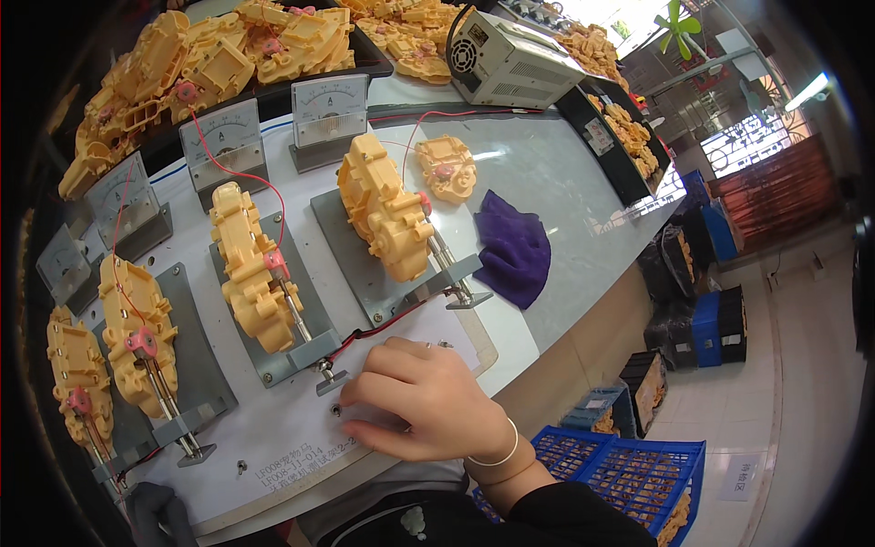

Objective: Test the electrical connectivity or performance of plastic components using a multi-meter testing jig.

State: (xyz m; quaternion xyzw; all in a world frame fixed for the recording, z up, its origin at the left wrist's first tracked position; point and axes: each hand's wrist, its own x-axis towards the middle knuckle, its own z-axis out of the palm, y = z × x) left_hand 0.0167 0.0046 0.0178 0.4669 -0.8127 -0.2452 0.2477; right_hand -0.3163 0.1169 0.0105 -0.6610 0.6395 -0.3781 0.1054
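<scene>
My bare right hand (419, 406), a pale band at its wrist, hovers over the front of the white board. Its fingers are loosely bent, thumb and forefinger apart, with nothing visible between them. Just left of the fingertips is the metal lever end (332, 381) of a test fixture, which holds a yellow plastic gearbox housing (251, 264). Another yellow housing (387, 210) sits in the fixture beyond my hand. Further left, two more housings (137, 333) stand clamped. A dark grey shape (159, 515) at the lower left may be my gloved left hand; its fingers are unclear.
Analog meters (330, 109) stand behind the fixtures, with thin red wires. A loose yellow housing (446, 169) and a purple cloth (513, 249) lie to the right. Behind are a power supply (515, 59) and heaped housings. Blue crates (638, 474) stand below the table.
</scene>
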